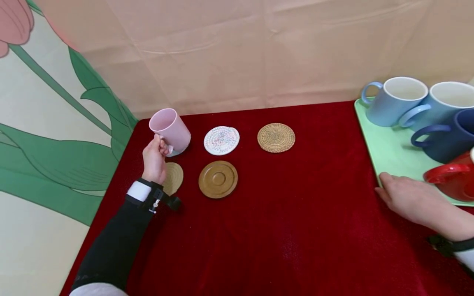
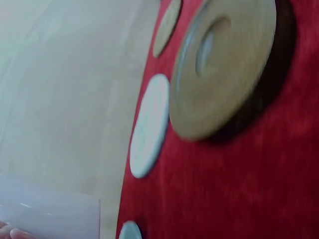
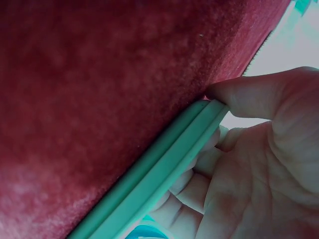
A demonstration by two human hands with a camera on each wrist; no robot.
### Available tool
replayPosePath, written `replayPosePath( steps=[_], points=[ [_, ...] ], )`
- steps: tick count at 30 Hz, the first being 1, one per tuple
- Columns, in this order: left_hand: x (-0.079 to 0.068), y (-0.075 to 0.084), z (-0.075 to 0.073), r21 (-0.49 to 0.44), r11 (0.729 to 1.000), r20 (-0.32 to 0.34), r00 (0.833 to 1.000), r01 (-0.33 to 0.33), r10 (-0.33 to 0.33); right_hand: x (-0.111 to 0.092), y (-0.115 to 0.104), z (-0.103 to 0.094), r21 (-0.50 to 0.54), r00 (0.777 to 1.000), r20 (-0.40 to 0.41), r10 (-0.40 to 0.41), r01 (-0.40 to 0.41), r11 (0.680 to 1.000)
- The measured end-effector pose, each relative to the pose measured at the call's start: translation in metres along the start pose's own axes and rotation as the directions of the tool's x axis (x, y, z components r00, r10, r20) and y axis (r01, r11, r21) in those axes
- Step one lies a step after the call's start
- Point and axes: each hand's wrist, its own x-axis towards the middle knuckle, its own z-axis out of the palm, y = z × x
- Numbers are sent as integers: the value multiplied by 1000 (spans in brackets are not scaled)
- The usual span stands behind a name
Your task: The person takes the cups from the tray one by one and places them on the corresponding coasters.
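Five mugs [image 1: 177, 132], five coasters [image 1: 221, 140], one tray [image 1: 390, 152], two hands [image 1: 153, 159]

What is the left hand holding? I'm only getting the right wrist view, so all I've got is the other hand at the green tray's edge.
Observer: The left hand holds a pink mug by its handle.
Operator: And what stands on the tray?
Observer: Four mugs show there: two light blue mugs, a dark blue mug and a red mug.
Operator: What lies just right of the pink one?
Observer: In the head view, a white patterned coaster.
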Motion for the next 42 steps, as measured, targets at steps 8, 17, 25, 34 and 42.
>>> replayPosePath(
  steps=[8, 17, 25, 34, 42],
  points=[
    [19, -5, -11, -34, 999, -83, 996, -36, 33, 0, 1, 1, -9, 1000, -4, 10, -10, 1000],
    [29, -11, -15, -49, 998, -105, 994, -38, 33, 1, 0, 3, -11, 998, -59, -26, 25, 1000],
    [30, -14, -14, -63, 998, -104, 995, -20, 14, 0, 0, 2, 4, 998, -55, -18, 19, 1000],
    [28, -16, -15, -31, 999, -97, 995, -9, 6, 1, -2, 1, 2, 999, -38, -23, 23, 1000],
    [28, -18, -19, 39, 999, -72, 997, 22, -19, 0, 0, 3, -4, 996, -85, -35, 35, 999]
  ],
)
